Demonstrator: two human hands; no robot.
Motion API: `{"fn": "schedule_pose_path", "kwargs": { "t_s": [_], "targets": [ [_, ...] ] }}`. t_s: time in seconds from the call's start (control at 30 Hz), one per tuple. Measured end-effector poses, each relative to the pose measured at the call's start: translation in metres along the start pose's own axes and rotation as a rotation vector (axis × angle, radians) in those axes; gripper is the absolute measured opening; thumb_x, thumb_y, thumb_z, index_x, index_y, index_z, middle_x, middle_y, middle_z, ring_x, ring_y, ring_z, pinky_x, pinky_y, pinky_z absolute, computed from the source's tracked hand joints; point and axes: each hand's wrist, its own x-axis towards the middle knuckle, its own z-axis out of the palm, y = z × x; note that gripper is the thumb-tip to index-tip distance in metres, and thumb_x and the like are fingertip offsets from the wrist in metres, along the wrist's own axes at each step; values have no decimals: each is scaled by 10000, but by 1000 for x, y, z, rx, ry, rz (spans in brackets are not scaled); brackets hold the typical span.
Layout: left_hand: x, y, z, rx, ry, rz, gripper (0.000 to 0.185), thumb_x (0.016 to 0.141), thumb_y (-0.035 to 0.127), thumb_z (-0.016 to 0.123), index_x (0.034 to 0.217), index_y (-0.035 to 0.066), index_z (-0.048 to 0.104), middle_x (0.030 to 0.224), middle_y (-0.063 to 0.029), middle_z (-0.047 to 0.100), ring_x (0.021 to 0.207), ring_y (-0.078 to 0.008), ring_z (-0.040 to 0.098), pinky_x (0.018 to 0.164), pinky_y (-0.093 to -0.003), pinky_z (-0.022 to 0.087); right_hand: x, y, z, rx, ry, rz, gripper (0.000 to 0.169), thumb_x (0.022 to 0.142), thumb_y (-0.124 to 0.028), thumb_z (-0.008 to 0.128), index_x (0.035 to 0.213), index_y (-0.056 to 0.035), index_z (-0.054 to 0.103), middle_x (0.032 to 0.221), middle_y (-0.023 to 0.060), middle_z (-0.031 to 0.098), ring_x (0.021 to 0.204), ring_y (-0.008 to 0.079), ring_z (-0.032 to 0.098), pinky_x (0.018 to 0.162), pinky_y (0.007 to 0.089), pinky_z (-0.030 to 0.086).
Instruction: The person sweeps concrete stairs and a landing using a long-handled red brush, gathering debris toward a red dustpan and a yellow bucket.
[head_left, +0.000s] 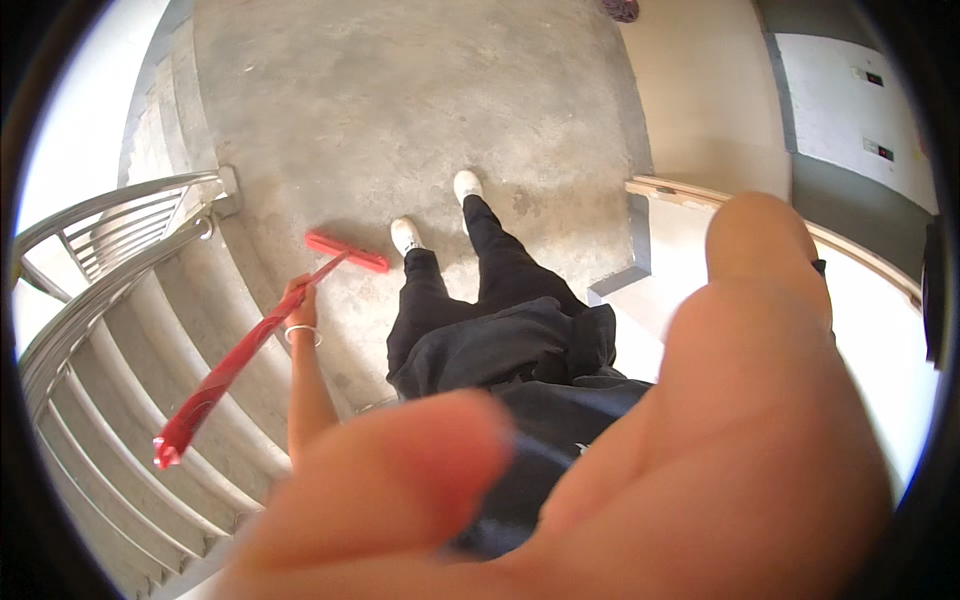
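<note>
My left hand (301, 294), with a pale bangle at its wrist, grips the red handle of a push broom (247, 345) near its lower part. The broom's red head (346, 251) rests on the concrete landing just left of my white shoes. The handle's top end points to the lower left, over the stairs. Very close to the camera, my right hand (600, 450) looms large and blurred across the lower right, with thumb and fingers spread apart and nothing seen between them. It hides part of my dark clothing.
Concrete stairs (172, 330) with a stainless steel handrail (112, 281) descend at the left; more steps (169, 112) lie at the upper left. A wooden door frame or ledge (690, 193) juts out at the right. A dark purple object (621, 10) is at the top edge.
</note>
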Motion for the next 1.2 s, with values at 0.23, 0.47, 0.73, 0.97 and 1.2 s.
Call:
{"fn": "schedule_pose_path", "kwargs": {
  "t_s": [0.23, 0.47, 0.73, 0.97, 1.2],
  "targets": [
    [8, 70, 69, 189, -68, 62, 124, 747, 77, 599, 862, 54, 638, 823, -100, 635, 807, -238, 618, 711, -348, 480, -16, 69, -12, 370, 196, 80, 747, 582, -232, 790, 1232, -34, 479, 1180, 196, 506, 1060, 316, 501, 881, 405, 401],
    [47, 227, 125, 628, -161, 234, 68, 759, 194, 585, 764, 127, 591, 829, -73, 597, 855, -308, 593, 689, -412, 481, -67, 114, -23, 547, -71, 67, 816, 610, -289, 806, 1294, -29, 443, 1254, 226, 473, 1155, 344, 468, 939, 436, 367],
    [105, 185, 79, 840, -246, 220, 90, 765, 111, 606, 852, 119, 585, 979, -70, 590, 977, -286, 572, 769, -394, 492, -83, 111, 80, 486, -122, 43, 242, 637, 51, 629, 863, -33, 606, 1064, 128, 614, 1059, 332, 560, 847, 389, 470],
    [61, 35, 34, 648, -224, 249, 150, 727, 73, 638, 864, 99, 584, 971, -118, 583, 924, -332, 560, 792, -402, 464, -112, 85, 204, 513, -253, 103, 162, 661, 21, 609, 782, -45, 524, 1138, 132, 575, 1179, 354, 490, 868, 400, 479],
    [-129, -33, 79, 377, -43, 211, 132, 716, 65, 652, 815, 63, 564, 927, -148, 571, 935, -374, 538, 852, -437, 450, -178, 20, 214, 592, -528, 134, 110, 692, 23, 628, 755, -8, 543, 1162, 161, 562, 1213, 374, 454, 942, 409, 445]
  ]
}}
